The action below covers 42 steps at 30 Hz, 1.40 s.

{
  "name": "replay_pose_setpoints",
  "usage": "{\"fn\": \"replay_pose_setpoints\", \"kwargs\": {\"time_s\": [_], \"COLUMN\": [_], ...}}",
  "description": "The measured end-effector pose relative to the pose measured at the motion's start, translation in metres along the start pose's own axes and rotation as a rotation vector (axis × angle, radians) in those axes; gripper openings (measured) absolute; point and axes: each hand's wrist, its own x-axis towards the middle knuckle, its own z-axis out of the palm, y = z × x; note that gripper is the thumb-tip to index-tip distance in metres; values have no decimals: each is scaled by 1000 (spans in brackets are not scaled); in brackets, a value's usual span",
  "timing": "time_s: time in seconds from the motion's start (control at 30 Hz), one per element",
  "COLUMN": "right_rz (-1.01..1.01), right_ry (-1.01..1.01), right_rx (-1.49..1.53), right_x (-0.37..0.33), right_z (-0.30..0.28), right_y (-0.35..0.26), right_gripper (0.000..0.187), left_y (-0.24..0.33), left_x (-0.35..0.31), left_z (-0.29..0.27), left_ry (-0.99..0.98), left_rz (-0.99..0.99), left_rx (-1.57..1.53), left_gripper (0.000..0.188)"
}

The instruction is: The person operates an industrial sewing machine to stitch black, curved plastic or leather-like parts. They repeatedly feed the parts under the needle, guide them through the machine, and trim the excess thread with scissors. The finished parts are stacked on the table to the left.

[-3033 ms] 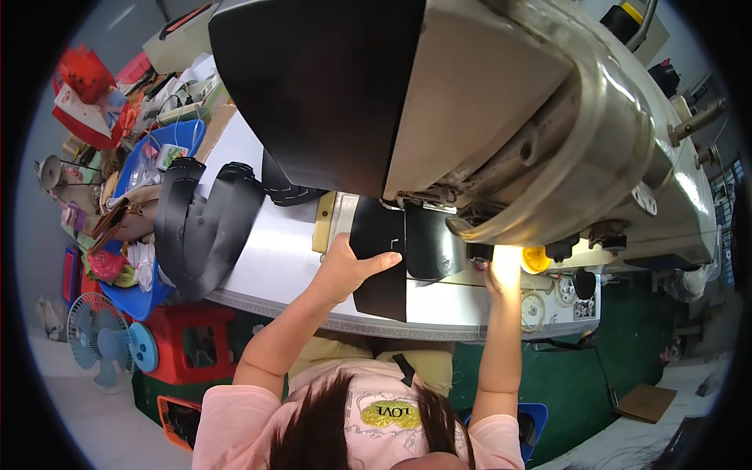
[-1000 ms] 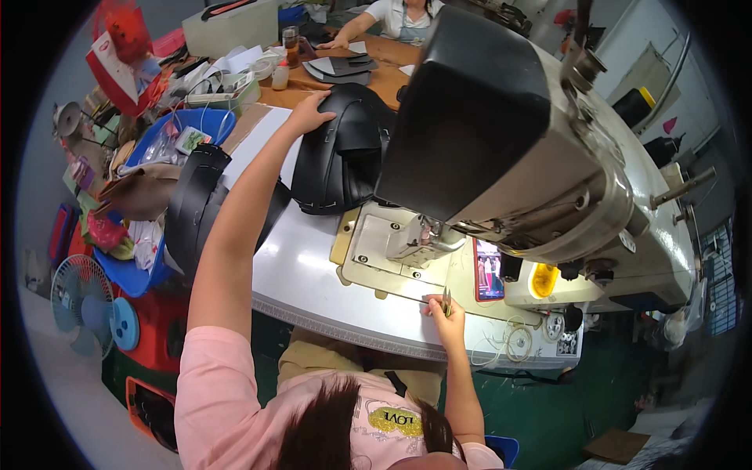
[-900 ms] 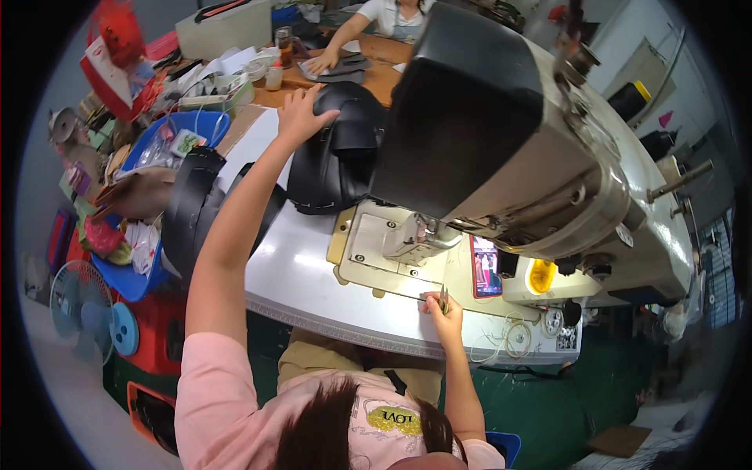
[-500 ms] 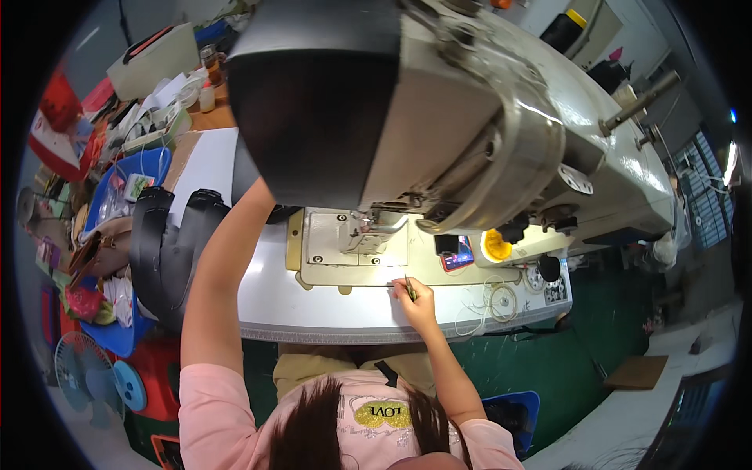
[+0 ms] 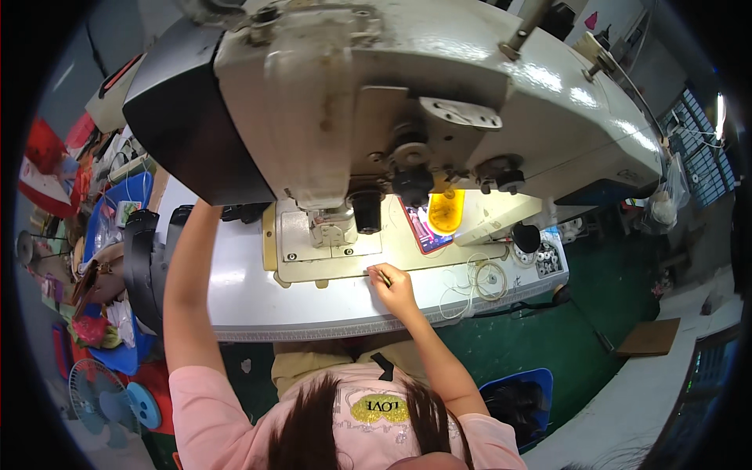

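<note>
My right hand (image 5: 392,287) is closed in a pinch around a small, dark, slender tool (image 5: 385,279), its exact kind mostly hidden by my fingers. It rests at the front edge of the sewing machine's pale bed plate (image 5: 337,272). My left forearm (image 5: 190,290) reaches up on the left side, and the hand disappears behind the black end cover (image 5: 184,117) of the sewing machine's head, so its fingers are hidden. The needle and presser foot area (image 5: 329,227) sits over the metal plate. Black curved pieces (image 5: 141,262) stand left of my left arm.
A phone (image 5: 423,235) lies under a yellow dish (image 5: 446,213) on the machine bed. Loose pale cord (image 5: 490,282) coils at the table's right, near a box of bobbins (image 5: 550,260). Blue bins (image 5: 129,356) with goods and a fan (image 5: 98,395) stand left.
My view has shifted, so the machine head appears further left and more of its side shows. My right hand still pinches the small tool near the plate's edge; my left hand remains behind the head.
</note>
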Motion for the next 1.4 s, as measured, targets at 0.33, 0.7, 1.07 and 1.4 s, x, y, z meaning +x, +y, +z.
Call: {"fn": "replay_pose_setpoints", "kwargs": {"time_s": [0.33, 0.7, 1.07, 1.4], "right_rz": [-170, -246, -206, -658], "right_ry": [-96, -33, -108, -354], "right_rx": [-218, -278, -196, 20], "right_x": [-1, -3, -1, -20], "right_z": [-3, -3, 2, 32], "right_y": [-5, -1, -11, -138], "right_gripper": [24, 26, 14, 49], "left_y": [-161, -139, -50, 112], "left_x": [-244, -233, -259, -283], "left_z": [-73, -103, -214, -213], "left_ry": [36, -38, -69, -177], "left_rz": [-740, -950, -568, -362], "left_rx": [586, 487, -1056, -1043], "left_gripper": [75, 76, 24, 19]}}
